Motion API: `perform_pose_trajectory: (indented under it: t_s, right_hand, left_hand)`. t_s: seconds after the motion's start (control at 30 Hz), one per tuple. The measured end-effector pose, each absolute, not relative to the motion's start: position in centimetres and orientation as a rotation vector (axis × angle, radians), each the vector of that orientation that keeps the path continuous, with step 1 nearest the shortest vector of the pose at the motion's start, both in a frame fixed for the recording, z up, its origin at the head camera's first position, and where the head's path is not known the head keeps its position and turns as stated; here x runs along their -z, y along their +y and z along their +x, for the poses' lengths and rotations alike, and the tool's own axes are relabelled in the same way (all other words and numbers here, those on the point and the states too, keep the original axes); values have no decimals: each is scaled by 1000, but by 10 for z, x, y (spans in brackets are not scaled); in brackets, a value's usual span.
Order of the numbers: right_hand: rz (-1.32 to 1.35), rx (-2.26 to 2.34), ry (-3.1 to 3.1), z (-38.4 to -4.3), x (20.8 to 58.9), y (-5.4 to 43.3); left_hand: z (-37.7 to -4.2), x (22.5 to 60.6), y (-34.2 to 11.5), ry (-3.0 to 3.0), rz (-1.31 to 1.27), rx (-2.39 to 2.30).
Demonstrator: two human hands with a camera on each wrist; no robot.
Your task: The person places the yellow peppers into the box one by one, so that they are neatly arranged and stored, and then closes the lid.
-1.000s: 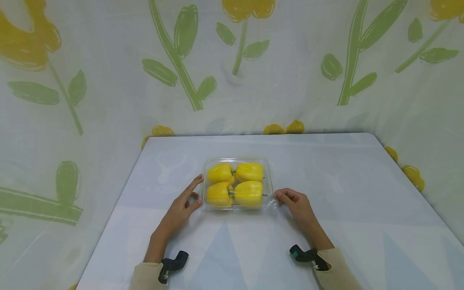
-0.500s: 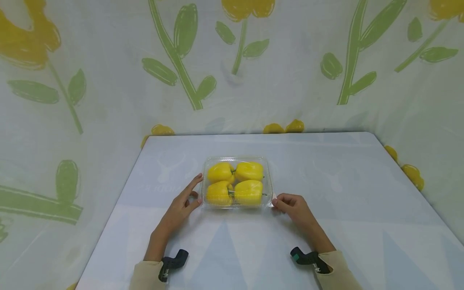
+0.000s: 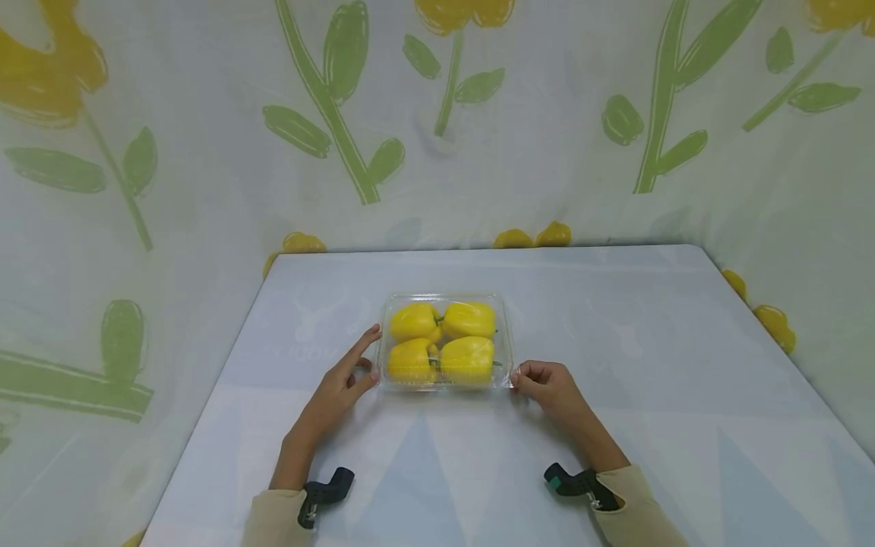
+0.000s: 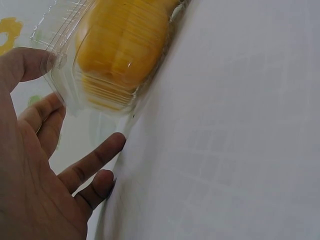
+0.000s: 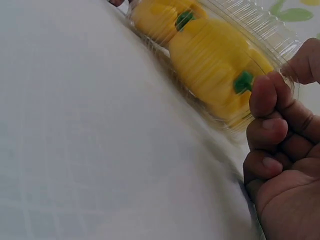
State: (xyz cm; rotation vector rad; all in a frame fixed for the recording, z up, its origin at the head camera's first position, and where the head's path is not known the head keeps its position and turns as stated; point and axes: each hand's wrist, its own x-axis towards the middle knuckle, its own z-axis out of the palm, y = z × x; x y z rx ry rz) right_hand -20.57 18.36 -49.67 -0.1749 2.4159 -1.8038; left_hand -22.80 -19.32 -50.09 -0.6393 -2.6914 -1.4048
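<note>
A clear plastic clamshell container (image 3: 506,311) with several yellow bell peppers (image 3: 467,360) inside sits mid-table, its lid lying over them. My left hand (image 3: 336,389) is spread at its left side, thumb near the front corner and forefinger farther back. In the left wrist view, the thumb (image 4: 37,64) touches the container's rim, while the lower fingers (image 4: 95,162) stretch out below it. My right hand (image 3: 555,389) pinches the front right corner of the rim between thumb and forefinger. Its other fingers (image 5: 267,134) are curled in the right wrist view. Green stems (image 5: 243,82) show through the plastic.
A pale table (image 3: 615,327) with faint blue triangles lies under the container. Behind and beside it hangs a white cloth (image 3: 533,152) printed with green leaves and yellow flowers. Both wrists wear a black camera mount (image 3: 328,490) at the beige sleeve cuff.
My right hand has shifted slightly left, from beyond the container's front right corner in onto it, and the corner's plastic edge no longer sticks out. The left hand stays at its side.
</note>
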Motion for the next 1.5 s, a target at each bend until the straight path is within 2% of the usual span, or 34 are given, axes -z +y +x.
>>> perform_pose_trajectory:
  t_s: [0.13, 0.87, 1.3, 1.5]
  right_hand:
    - [-114, 1773, 2426, -205, 494, 182]
    - [-158, 1864, 2431, -206, 500, 186]
    - [-524, 1859, 2580, -212, 507, 190]
    - [-587, 1781, 2678, -212, 510, 189]
  left_hand:
    - [-229, 501, -194, -2693, -648, 1402]
    - [-230, 504, -196, -2693, -646, 1392]
    - [-231, 508, -195, -2678, -651, 1388]
    - [-228, 506, -195, -2655, -562, 1403]
